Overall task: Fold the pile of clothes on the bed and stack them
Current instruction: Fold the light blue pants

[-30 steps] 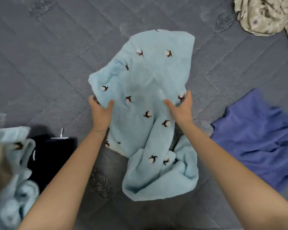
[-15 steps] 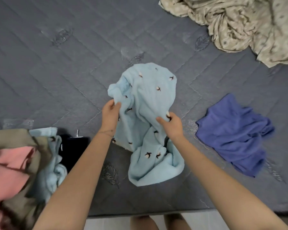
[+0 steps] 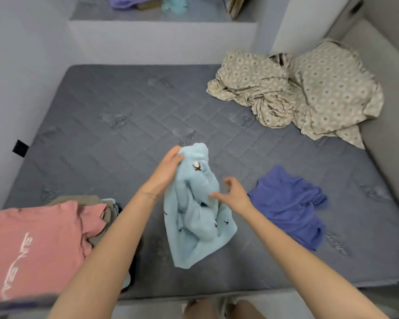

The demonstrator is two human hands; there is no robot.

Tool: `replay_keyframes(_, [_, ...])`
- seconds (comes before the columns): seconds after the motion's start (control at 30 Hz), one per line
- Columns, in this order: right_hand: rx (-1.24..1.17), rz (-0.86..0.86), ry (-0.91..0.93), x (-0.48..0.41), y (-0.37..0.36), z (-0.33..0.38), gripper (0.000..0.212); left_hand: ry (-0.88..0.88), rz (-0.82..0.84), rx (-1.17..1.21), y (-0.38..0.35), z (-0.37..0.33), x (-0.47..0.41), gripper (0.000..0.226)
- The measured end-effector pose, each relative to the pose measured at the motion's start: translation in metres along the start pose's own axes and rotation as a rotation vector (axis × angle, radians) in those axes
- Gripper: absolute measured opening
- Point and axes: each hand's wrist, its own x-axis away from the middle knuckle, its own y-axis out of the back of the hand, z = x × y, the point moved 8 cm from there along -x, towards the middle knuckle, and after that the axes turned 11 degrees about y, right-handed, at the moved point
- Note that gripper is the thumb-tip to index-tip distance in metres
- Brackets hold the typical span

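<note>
A light blue fleece garment [image 3: 197, 210] with small dark prints hangs bunched above the grey mattress [image 3: 124, 125]. My left hand [image 3: 168, 166] grips its top edge and holds it up. My right hand [image 3: 234, 195] is beside the garment's right side, fingers spread and loosely curved, touching the cloth or just off it; I cannot tell which. A crumpled purple garment [image 3: 290, 206] lies to the right. At the near left corner is a pile with a pink T-shirt [image 3: 35, 247] on top.
A rumpled beige patterned sheet [image 3: 304, 93] fills the far right corner against the grey wall. More clothes lie on a ledge [image 3: 148, 5] beyond the bed. The mattress's near edge runs just in front of my legs.
The blue garment went from spread on the mattress to lifted and bunched in my left hand. My right hand let go of it. The view pulled back and rose.
</note>
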Motion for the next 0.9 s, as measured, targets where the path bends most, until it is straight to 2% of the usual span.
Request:
replay_keyframes(0.03, [-0.024,-0.048,0.073,0.002,0.017,0.021,0.087,-0.011,0.015,-0.028,-0.002,-0.012,0.009,0.021])
replay_keyframes(0.1, [-0.062,-0.041,0.209,0.006,0.037,0.058,0.106,-0.027,0.042,-0.063,-0.005,-0.031,0.025,0.018])
replay_keyframes(0.2, [-0.050,0.087,0.343,0.012,0.047,0.101,0.110,-0.068,0.072,-0.059,-0.010,-0.060,0.045,0.028])
replay_keyframes(0.23, [-0.063,0.141,0.370,0.016,0.048,0.113,0.102,-0.086,0.085,-0.044,-0.012,-0.069,0.051,0.029])
replay_keyframes(0.37, [-0.138,0.273,0.401,0.036,0.046,0.146,0.039,-0.116,0.140,0.007,-0.011,-0.096,0.072,0.015])
replay_keyframes(0.47, [-0.171,0.228,0.451,0.047,0.053,0.157,0.021,-0.140,0.143,-0.087,-0.004,-0.105,0.081,0.011])
replay_keyframes(0.53, [-0.130,0.215,0.488,0.049,0.057,0.161,0.008,-0.135,0.151,-0.218,-0.007,-0.101,0.084,0.021])
replay_keyframes(0.6, [-0.069,0.233,0.533,0.051,0.056,0.165,0.008,-0.130,0.132,-0.399,-0.017,-0.094,0.085,0.030])
replay_keyframes(0.67, [-0.030,0.231,0.560,0.052,0.056,0.166,0.010,-0.163,0.062,-0.513,-0.025,-0.092,0.083,0.017])
replay_keyframes(0.77, [0.037,0.248,0.575,0.054,0.060,0.166,0.020,-0.187,-0.004,-0.519,-0.025,-0.097,0.083,0.019])
replay_keyframes(0.9, [0.317,0.311,0.534,0.051,0.064,0.153,0.049,-0.235,0.003,-0.478,-0.021,-0.112,0.093,0.014])
